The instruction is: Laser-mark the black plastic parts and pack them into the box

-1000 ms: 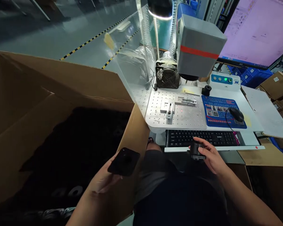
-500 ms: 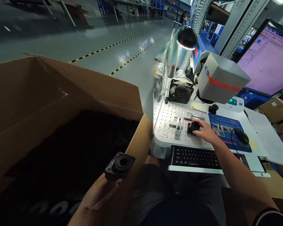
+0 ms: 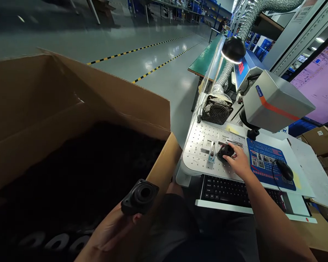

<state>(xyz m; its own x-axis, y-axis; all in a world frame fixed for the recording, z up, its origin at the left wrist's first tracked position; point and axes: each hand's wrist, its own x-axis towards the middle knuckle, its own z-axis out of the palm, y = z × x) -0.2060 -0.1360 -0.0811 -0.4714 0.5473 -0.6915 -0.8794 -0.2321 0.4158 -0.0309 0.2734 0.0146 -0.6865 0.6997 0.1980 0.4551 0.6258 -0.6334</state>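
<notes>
My left hand [image 3: 112,223] is closed around a black flanged part [image 3: 140,196] with a round raised collar and a hole in its middle, held over the near wall of a cardboard box [image 3: 164,158]. On the perforated metal plate [image 3: 195,151], my right hand [image 3: 239,162] grips a second black part [image 3: 224,152] of similar look between thumb and fingers. That part sits beside a small metal stop block [image 3: 212,152] fixed to the plate. Its underside is hidden from me.
A grey machine head [image 3: 280,102] overhangs the plate, with a fan [image 3: 217,111] and a lit lamp [image 3: 233,50] behind. Another black part [image 3: 253,134] stands near the blue mat [image 3: 268,160] and mouse [image 3: 284,169]. Below lies a keyboard [image 3: 226,191]. Dark pieces fill the box.
The view has shifted, so the bench machine sits differently in it. The part under my right hand has turned a little on the plate. My left hand keeps its part above the box wall.
</notes>
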